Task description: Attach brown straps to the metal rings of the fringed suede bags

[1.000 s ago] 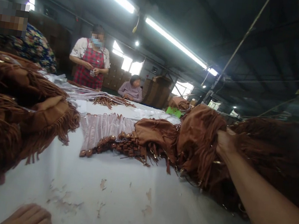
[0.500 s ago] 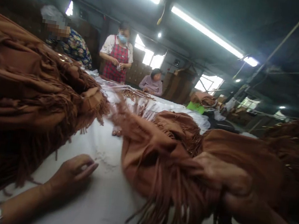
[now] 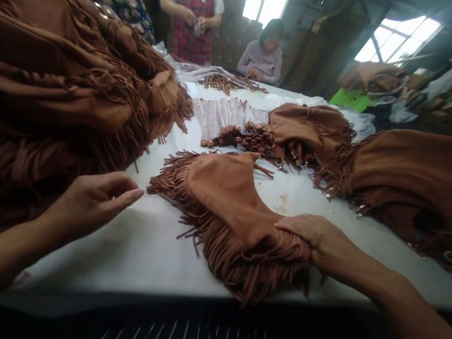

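A brown suede-like fringed bag (image 3: 227, 187) lies on the white table in front of me, its curved edge away from me and its long fringe spread to the left and front. My right hand (image 3: 317, 240) grips its right end, thumb side on top and some fingers hidden underneath. Over the table to the left, my left hand (image 3: 107, 197) holds nothing; its fingers are loosely bent, with a gap to the thumb. It is apart from the bag's fringe.
A tall pile of brown fringed bags (image 3: 42, 91) rises on the left, and more bags (image 3: 423, 182) lie on the right. Behind are wrapped straps with brown ends (image 3: 239, 135). Several co-workers, one in a checked apron (image 3: 196, 12), are at the far side of the white table (image 3: 138, 270).
The bag in my right hand has come down flat onto the table. My left hand has lifted slightly in view, and the camera has tilted down.
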Demonstrator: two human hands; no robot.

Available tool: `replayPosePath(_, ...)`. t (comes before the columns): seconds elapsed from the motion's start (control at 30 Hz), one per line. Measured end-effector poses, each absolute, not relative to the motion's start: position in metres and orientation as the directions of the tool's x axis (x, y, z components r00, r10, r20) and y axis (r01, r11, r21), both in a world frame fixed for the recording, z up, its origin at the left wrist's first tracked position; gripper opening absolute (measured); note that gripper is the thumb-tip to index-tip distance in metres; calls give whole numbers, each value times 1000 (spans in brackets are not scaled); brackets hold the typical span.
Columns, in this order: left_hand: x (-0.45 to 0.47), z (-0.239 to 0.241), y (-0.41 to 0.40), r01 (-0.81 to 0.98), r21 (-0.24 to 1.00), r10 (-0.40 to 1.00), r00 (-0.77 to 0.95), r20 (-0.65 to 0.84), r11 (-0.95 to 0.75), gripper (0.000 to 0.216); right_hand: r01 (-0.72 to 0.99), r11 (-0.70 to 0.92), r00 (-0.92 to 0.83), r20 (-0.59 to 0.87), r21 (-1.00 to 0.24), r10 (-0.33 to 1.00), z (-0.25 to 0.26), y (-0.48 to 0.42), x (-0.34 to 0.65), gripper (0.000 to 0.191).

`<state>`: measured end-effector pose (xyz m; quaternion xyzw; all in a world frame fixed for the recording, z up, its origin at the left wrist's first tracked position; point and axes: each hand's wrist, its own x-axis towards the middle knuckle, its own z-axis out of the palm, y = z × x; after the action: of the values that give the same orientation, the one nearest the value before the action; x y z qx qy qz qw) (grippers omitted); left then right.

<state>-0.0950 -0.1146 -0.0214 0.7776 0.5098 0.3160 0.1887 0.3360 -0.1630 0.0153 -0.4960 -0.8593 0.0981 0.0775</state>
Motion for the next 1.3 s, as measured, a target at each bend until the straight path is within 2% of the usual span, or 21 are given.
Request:
replayPosePath(0.07, -87, -11, -134, 656, 524, 836, 363, 412, -543, 22, 854, 474, -477, 41, -212, 878, 8, -164, 332, 42)
replayPosePath(0.17, -49, -4, -160, 488, 376, 616, 598, 513, -788, 11, 855, 479, -481, 43, -196, 876, 2, -166, 327, 37)
replayPosePath(0.27, 1, -6, -172, 360, 112, 344, 685, 642, -926, 21, 858, 479, -475, 67, -189, 877, 4, -170, 325, 34)
replayPosePath(0.33, 30, -8, -168, 286, -59, 178, 733, 657, -956, 28, 861, 470, -457, 109, -194, 883, 5, -174, 325, 35)
replayPosePath(0.37, 42, -8, -163, 249, -99, 131, 759, 638, -963, 26, 860, 471, -449, 151, -194, 881, 6, -177, 325, 35)
replayPosePath(0.43, 58, -7, -150, 199, -39, 135, 781, 610, -979, 21, 851, 490, -437, 264, -189, 860, 7, -186, 325, 34)
replayPosePath(0.47, 62, -7, -143, 189, 55, 183, 772, 609, -980, 22, 841, 508, -433, 330, -185, 839, 9, -192, 323, 33)
replayPosePath(0.53, 66, -5, -129, 133, 342, 324, 735, 596, -930, 21, 824, 540, -422, 452, -171, 786, 15, -208, 317, 30)
replayPosePath(0.6, 66, -3, -120, 6, 651, 474, 689, 548, -759, 19, 779, 603, -449, 517, -171, 728, 23, -227, 305, 29)
replayPosePath(0.63, 65, -3, -118, -68, 763, 534, 674, 510, -643, 18, 741, 647, -485, 524, -180, 700, 27, -237, 298, 28)
replayPosePath(0.7, 62, -3, -117, -188, 882, 608, 662, 439, -433, 18, 651, 720, -549, 507, -240, 665, 32, -252, 282, 29)
replayPosePath(0.8, 56, 0, -125, -246, 926, 609, 700, 373, -285, 18, 630, 719, -524, 522, -294, 673, 29, -257, 258, 31)
replayPosePath(0.83, 51, 1, -127, -234, 933, 593, 722, 355, -273, 19, 680, 685, -493, 529, -262, 691, 25, -254, 251, 31)
replayPosePath(0.9, 38, 3, -126, -171, 934, 602, 725, 334, -313, 21, 796, 594, -465, 508, -118, 725, 15, -245, 241, 31)
replayPosePath(0.93, 29, 3, -122, -108, 924, 649, 682, 337, -367, 22, 836, 548, -471, 475, -29, 743, 9, -240, 237, 30)
replayPosePath(1.0, 6, -1, -106, 135, 872, 795, 493, 352, -470, 24, 866, 486, -488, 401, 116, 775, -4, -232, 235, 23)
replayPosePath(1.07, -20, -9, -82, 422, 787, 892, 262, 369, -450, 24, 869, 461, -495, 364, 181, 789, -15, -227, 237, 16)
replayPosePath(1.17, -49, -25, -51, 595, 714, 925, 166, 342, -370, 21, 856, 491, -513, 379, 162, 770, -26, -225, 245, 23)
replayPosePath(1.3, -49, -42, -34, 586, 693, 907, 297, 298, -419, 24, 839, 531, -522, 443, 114, 729, -32, -228, 250, 37)
